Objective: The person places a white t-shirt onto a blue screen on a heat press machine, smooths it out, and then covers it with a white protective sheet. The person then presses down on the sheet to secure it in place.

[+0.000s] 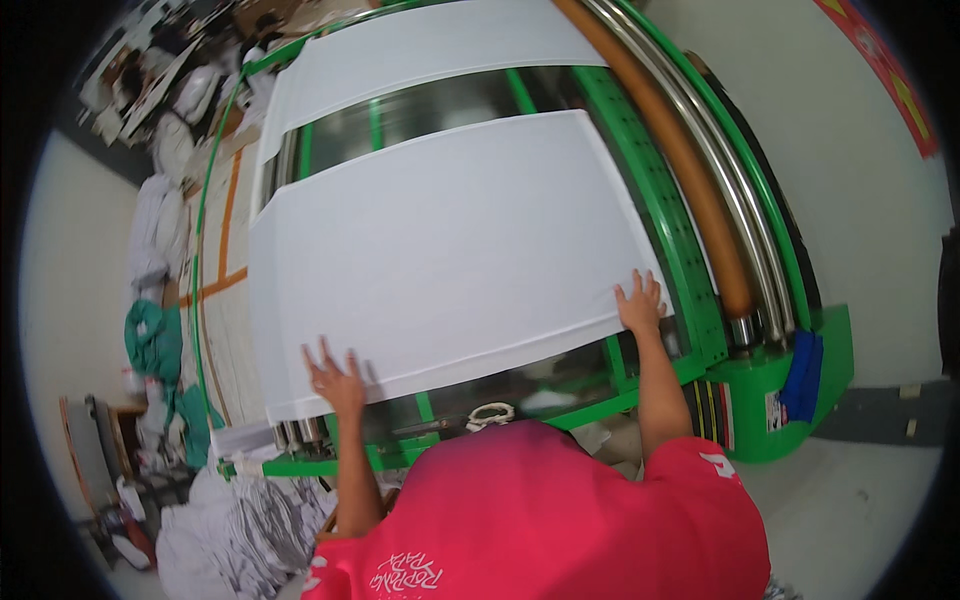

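A white fabric panel (450, 240) lies spread out flat over the bed of a green-framed roller machine (690, 270). On the panel's near left part rests my left hand (335, 380), its fingers spread. At the near right corner my right hand (641, 303) lies on the fabric, fingers also apart. Neither hand grips anything. Beyond a dark gap, a second white fabric piece (430, 50) covers the far part of the bed.
A brown roller (690, 170) and shiny metal rollers run along the right side. A blue cloth (803, 375) hangs at the near right corner. White fabric heaps (240, 530) lie at the lower left. A pale ring-shaped item (490, 414) sits by the near edge.
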Motion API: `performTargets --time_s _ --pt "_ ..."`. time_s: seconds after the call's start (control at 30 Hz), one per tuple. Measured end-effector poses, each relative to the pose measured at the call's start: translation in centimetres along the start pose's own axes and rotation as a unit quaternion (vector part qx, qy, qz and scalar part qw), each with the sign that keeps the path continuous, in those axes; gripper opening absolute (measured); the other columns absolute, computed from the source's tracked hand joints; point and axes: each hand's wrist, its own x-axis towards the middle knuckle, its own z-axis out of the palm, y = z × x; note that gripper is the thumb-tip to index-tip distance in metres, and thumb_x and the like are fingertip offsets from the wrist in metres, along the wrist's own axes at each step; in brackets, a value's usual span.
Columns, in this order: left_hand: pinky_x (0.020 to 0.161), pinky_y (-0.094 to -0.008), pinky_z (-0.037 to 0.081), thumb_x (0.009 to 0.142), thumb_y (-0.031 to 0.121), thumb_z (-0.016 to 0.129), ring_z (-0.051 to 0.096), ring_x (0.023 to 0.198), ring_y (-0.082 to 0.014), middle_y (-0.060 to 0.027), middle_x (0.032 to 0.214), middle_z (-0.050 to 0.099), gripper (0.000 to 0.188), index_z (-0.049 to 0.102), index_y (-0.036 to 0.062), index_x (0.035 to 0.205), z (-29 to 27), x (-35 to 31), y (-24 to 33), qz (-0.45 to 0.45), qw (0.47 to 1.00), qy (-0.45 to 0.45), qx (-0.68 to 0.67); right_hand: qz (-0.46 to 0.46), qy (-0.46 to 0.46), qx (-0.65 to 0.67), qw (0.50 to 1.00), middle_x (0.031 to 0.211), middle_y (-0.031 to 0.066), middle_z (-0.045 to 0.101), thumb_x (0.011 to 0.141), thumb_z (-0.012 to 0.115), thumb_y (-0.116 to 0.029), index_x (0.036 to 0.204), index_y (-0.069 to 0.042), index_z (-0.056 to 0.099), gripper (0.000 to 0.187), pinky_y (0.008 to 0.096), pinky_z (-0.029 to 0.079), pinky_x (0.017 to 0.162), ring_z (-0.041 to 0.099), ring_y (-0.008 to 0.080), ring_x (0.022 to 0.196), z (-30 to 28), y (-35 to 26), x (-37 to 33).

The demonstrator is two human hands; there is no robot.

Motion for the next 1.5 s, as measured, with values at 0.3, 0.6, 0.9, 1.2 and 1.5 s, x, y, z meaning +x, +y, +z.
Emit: performTargets --time_s 0.3,0.6,0.9,1.2,1.5 --pt "0.132 -0.0766 0.012 0.115 0.058 0.055 0.008 0.178 -0.0373 -0.0111 0.19 0.023 0.063 0.052 0.0291 0.171 4.7 -5.0 12.6 0.049 0.985 -0.165 -0.007 0.021 0.095 0.062 0.993 0.165 0.0183 0.05 0.103 0.08 -0.037 0.164 -0.011 0.054 0.071 0.066 0.041 0.124 0.046 0.0421 0.155 -3.4 4.9 1.7" --pt "0.131 -0.0763 0.012 0.116 0.052 0.054 0.01 0.178 -0.0373 -0.0112 0.191 0.022 0.06 0.052 0.0272 0.171 4.9 -5.5 13.4 0.061 0.988 -0.14 0.012 0.071 0.0 0.13 0.989 0.135 0.024 0.077 0.096 0.08 -0.027 0.128 -0.003 0.074 0.04 0.0647 0.048 0.117 0.071 0.0448 0.13 -4.6 9.0 6.7" --pt "0.131 -0.0757 0.012 0.117 0.052 0.055 0.011 0.178 -0.0366 -0.011 0.191 0.022 0.062 0.047 0.0287 0.173 5.2 -4.4 12.8 0.017 0.986 -0.162 -0.028 0.056 -0.004 0.121 0.991 0.122 0.0219 0.082 0.097 0.078 -0.026 0.118 -0.008 0.081 0.028 0.0591 0.052 0.112 0.076 0.0435 0.121 -4.9 9.3 7.5" --pt "0.131 -0.0795 0.011 0.121 0.053 0.044 0.004 0.179 -0.0356 -0.0087 0.194 0.008 0.066 0.029 0.0377 0.183 5.8 -2.8 13.1 -0.053 0.982 -0.16 0.087 0.017 -0.012 0.064 0.998 0.117 0.0174 0.084 0.1 0.081 -0.027 0.113 -0.012 0.082 0.021 0.0569 0.053 0.11 0.077 0.0397 0.118 -4.6 10.0 8.1" --pt "0.129 -0.0829 0.011 0.121 0.055 0.042 0.001 0.179 -0.0366 -0.0105 0.194 0.005 0.067 0.028 0.0375 0.183 7.1 -3.4 18.4 -0.038 0.98 -0.185 0.068 0.025 0.06 0.025 0.998 0.117 0.0191 0.083 0.102 0.072 -0.02 0.114 -0.003 0.077 0.021 0.0585 0.045 0.111 0.078 0.041 0.114 -6.4 12.8 9.7"
